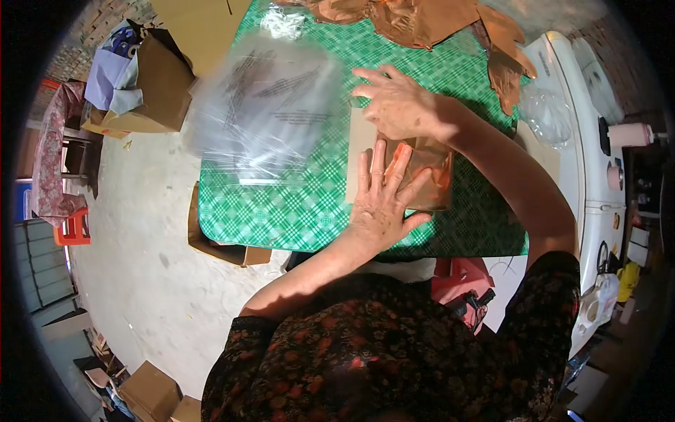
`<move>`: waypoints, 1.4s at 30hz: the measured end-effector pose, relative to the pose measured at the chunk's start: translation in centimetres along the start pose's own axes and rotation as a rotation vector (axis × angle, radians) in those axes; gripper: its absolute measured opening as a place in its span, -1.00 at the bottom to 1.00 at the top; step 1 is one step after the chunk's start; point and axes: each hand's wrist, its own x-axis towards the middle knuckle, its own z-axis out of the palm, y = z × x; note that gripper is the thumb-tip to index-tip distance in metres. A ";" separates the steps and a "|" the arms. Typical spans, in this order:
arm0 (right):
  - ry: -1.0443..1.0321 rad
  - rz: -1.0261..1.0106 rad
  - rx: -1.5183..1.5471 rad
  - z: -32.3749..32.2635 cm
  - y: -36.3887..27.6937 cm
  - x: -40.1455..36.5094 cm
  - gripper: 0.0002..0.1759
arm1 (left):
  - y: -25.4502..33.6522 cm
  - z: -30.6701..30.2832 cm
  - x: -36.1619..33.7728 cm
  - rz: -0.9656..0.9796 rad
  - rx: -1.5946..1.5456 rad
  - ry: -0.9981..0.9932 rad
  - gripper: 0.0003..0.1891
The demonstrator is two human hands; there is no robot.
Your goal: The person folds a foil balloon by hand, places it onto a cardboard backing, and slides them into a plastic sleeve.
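A folded copper-coloured sheet [439, 200], shiny like foil or film, lies over a beige cardboard piece [359, 172] on the table. My left hand [383, 200] rests flat on the sheet's near part, fingers spread and palm down. At its far edge is my right hand [404, 105], its outer fingers raised and stretched to the left. The index finger bends down to the sheet's edge and appears to pinch it; the thumb is hidden. To the left lies a stack of clear plastic bags [267, 105] with printed text, blurred.
A green checked tablecloth [260, 218] covers the table. More crumpled copper-coloured sheets [415, 21] lie along the far edge, near a white bundle [283, 23]. On the right stands a white appliance [562, 105]; on the left, a cardboard box [165, 84].
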 end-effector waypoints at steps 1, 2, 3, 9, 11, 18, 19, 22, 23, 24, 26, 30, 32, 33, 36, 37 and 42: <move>0.037 -0.007 -0.011 0.5 0.6 0.0 -0.85 | 0.0 0.0 0.0 0.001 0.007 0.001 -0.13; 0.075 -0.014 -0.022 1.1 1.0 -0.1 -0.84 | -0.1 0.1 0.0 0.004 -0.016 0.011 -0.11; 0.076 0.018 -0.021 1.0 0.9 0.0 -0.83 | -0.1 0.2 0.0 0.007 -0.038 0.021 -0.09; 0.329 0.018 -0.106 3.5 1.9 -0.1 -0.74 | -0.1 0.2 0.1 -0.005 -0.093 0.033 -0.09; 0.485 0.052 -0.175 4.3 2.6 -0.9 -0.67 | -0.1 0.1 0.1 -0.007 -0.094 0.031 -0.10; 0.658 0.103 0.290 4.6 -4.6 -9.3 -0.50 | -0.1 0.1 0.1 0.001 -0.008 -0.034 -0.09; 0.566 0.091 0.354 4.6 -6.3 -10.3 -0.43 | 0.0 -0.5 0.3 -0.014 0.038 -0.103 -0.09; 0.409 0.090 0.385 5.2 -9.0 -11.9 -0.29 | 0.2 0.3 0.3 -0.028 0.101 -0.076 -0.09; 0.402 0.097 0.381 5.7 -9.0 -11.9 -0.27 | 0.2 0.6 0.3 -0.028 0.109 -0.028 -0.09; 0.396 0.102 0.376 6.2 -8.7 -11.8 -0.25 | 0.2 0.5 0.2 -0.025 0.053 -0.008 -0.12; 0.393 0.114 0.378 6.7 -8.0 -11.3 -0.22 | 0.2 0.6 0.4 -0.038 0.048 -0.015 -0.14; 0.323 0.146 0.376 7.2 -5.3 -10.5 -0.23 | 0.0 0.2 0.3 -0.022 0.006 -0.042 -0.20; 0.344 0.139 0.219 8.5 -3.2 -9.9 -0.23 | 0.1 0.0 0.4 -0.017 -0.008 -0.039 -0.25; 0.356 0.134 0.142 9.1 -2.1 -9.6 -0.23 | 0.1 -0.1 0.4 -0.017 -0.015 -0.039 -0.28; 0.273 0.258 0.162 8.8 -0.2 -8.5 -0.28 | 0.2 0.1 0.4 -0.021 -0.037 -0.001 -0.28; 0.264 0.296 0.164 8.5 0.3 -8.0 -0.30 | 0.1 0.1 0.4 -0.023 -0.035 0.018 -0.28; 0.267 0.299 0.152 8.0 0.7 -7.5 -0.32 | -0.6 -0.2 0.1 -0.034 -0.143 0.120 -0.17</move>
